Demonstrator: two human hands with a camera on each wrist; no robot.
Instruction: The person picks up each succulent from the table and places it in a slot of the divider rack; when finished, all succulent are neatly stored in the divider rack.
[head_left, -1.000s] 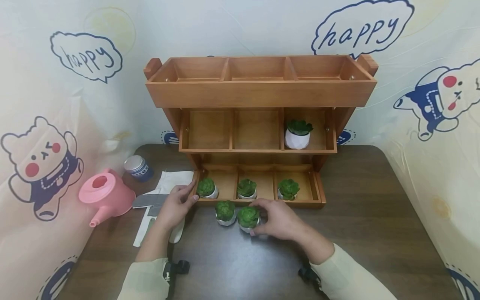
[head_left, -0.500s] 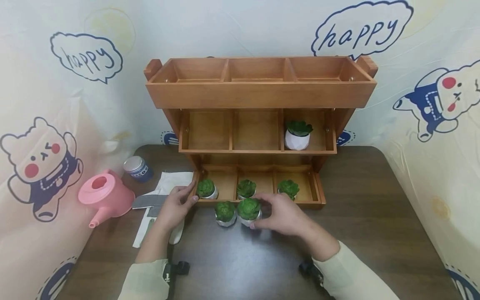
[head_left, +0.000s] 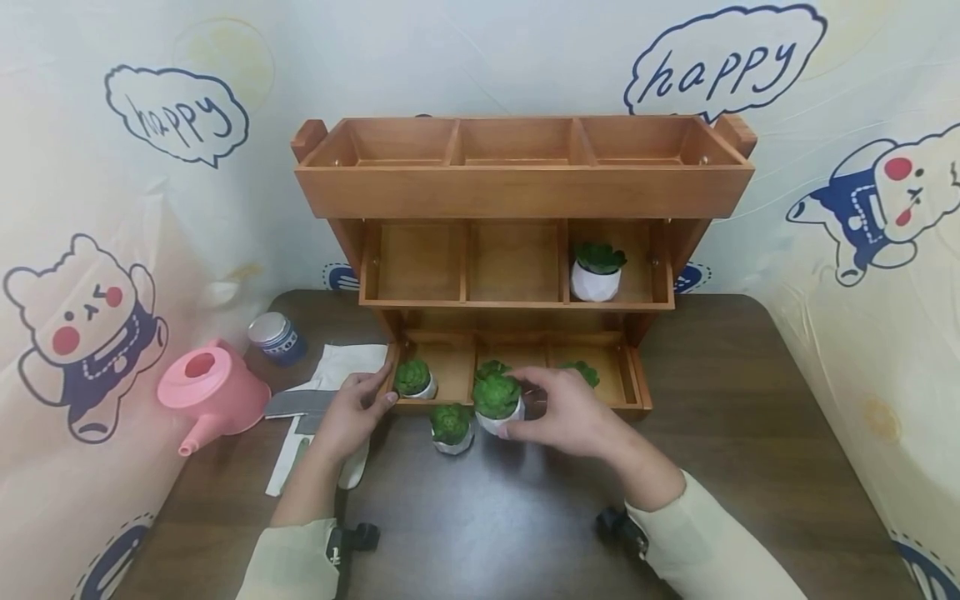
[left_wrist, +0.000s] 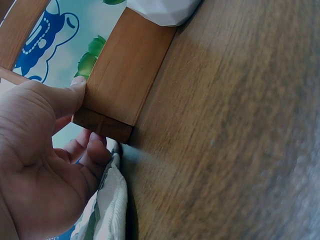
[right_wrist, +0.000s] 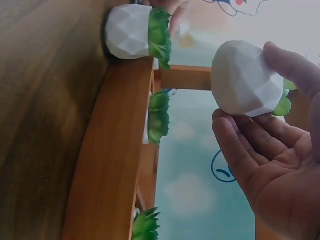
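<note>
In the head view my right hand [head_left: 570, 417] pinches a small potted succulent [head_left: 497, 398] by its white faceted pot [right_wrist: 245, 80], thumb on one side and fingers on the other. The right wrist view shows this pot raised off the table. My left hand [head_left: 352, 421] grips the left end of the lowest tier of a three-tier wooden plant stand [head_left: 525, 193], thumb on the front board [left_wrist: 127, 65]. A second potted succulent [head_left: 452, 427] stands on the table before that tier. Inside the tier sit a left succulent [head_left: 412, 378], a middle one, partly covered, and a right one behind my right hand.
A larger potted succulent [head_left: 597, 273] occupies the middle tier's right compartment. Left of the stand are a pink watering can [head_left: 213, 387], a blue jar [head_left: 277, 337] with a silver lid, and white-and-grey gloves [head_left: 348, 360] lying partly under my left forearm.
My right hand has lifted the succulent from the table and carried it upward and toward the stand, now overlapping the middle plant. The left hand stays at the stand's corner.
</note>
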